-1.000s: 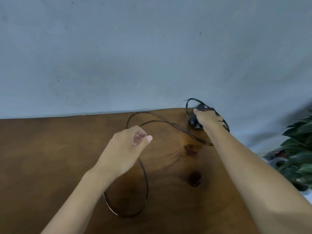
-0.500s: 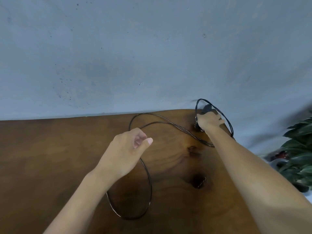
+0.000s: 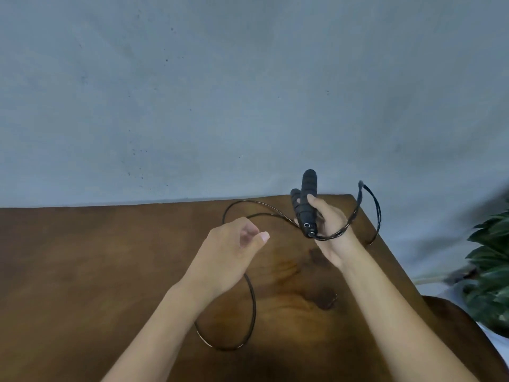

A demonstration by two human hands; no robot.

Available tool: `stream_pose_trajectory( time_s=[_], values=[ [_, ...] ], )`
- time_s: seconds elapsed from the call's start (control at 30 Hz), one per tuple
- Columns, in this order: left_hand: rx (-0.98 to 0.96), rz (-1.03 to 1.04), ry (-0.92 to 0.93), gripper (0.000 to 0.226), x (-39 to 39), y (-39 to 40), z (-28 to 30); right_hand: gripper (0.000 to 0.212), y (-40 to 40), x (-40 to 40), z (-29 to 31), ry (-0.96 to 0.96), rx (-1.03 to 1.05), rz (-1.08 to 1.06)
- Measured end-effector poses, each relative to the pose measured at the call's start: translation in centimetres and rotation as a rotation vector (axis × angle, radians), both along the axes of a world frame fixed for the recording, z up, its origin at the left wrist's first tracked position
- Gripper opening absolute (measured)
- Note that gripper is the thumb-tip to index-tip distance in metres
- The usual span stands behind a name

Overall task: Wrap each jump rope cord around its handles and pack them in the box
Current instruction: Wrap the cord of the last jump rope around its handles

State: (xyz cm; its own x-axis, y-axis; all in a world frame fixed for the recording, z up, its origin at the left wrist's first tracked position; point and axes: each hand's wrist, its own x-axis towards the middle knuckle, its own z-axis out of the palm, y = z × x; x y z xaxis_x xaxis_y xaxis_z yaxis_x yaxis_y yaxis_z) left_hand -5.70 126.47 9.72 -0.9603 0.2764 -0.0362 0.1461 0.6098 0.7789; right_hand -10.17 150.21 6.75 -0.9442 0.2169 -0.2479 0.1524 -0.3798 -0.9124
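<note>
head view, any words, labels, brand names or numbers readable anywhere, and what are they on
None: no readable text shows in this view.
Jump rope handles, gripped in the right hand: plain black, no print visible.
Cord: no marking.
Wooden table: only grain and dark knots.
Wall: only small dark specks, not letters.
Left hand: it holds nothing that bears writing.

Right hand (image 3: pixel 332 230) raised in closed grip, left hand (image 3: pixel 234 249) loosely curled
</note>
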Motion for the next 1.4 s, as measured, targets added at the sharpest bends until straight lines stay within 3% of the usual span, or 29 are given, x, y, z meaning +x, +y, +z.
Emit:
stream_pose_trajectory(
  time_s=[0.1,0.23,0.33,0.43,0.6,0.8,0.97,1.1,1.17,1.27,1.4],
  values=[
    [0.11,0.079,-0.083,0.042,1.0,0.7,0.0,0.038,-3.2,3.4,2.5,0.078,-0.088,0.076],
    [0.644,0.116,-0.475,0.081,2.5,1.8,0.2,0.045,-6.5,7.4,4.5,0.149,-0.023,0.17],
    [1.084,0.069,-0.704,0.064,4.3,2.6,1.3,0.034,-8.7,9.2,4.7,0.192,0.058,0.236],
    [1.297,0.099,-0.771,0.055,5.8,2.9,2.3,0.024,-10.0,10.5,4.7,0.22,0.144,0.27],
    [1.355,0.203,-0.765,0.05,6.6,2.8,2.1,0.031,-10.1,11.4,4.6,0.325,0.548,0.311],
    [1.341,0.253,-0.705,0.042,6.6,2.7,2.4,0.042,-9.3,10.8,2.7,0.401,0.96,0.159],
    [1.319,0.374,-0.62,0.03,4.7,1.4,3.1,0.054,-9.5,11.4,0.9,0.241,0.828,0.026],
    [1.211,0.391,-0.505,0.034,3.2,0.0,4.5,0.057,-10.8,13.9,-0.4,-0.077,0.776,0.346],
    [1.141,0.375,-0.482,0.041,2.7,-0.8,5.0,0.051,-10.6,15.2,0.4,-0.19,0.854,0.539],
    [1.089,0.335,-0.467,0.041,2.4,-1.4,5.6,0.052,-10.0,16.6,2.4,-0.151,0.809,0.635],
    [1.087,0.317,-0.451,0.041,2.4,-1.4,6.1,0.033,-9.1,17.3,6.2,-0.061,0.698,0.652]
  ],
)
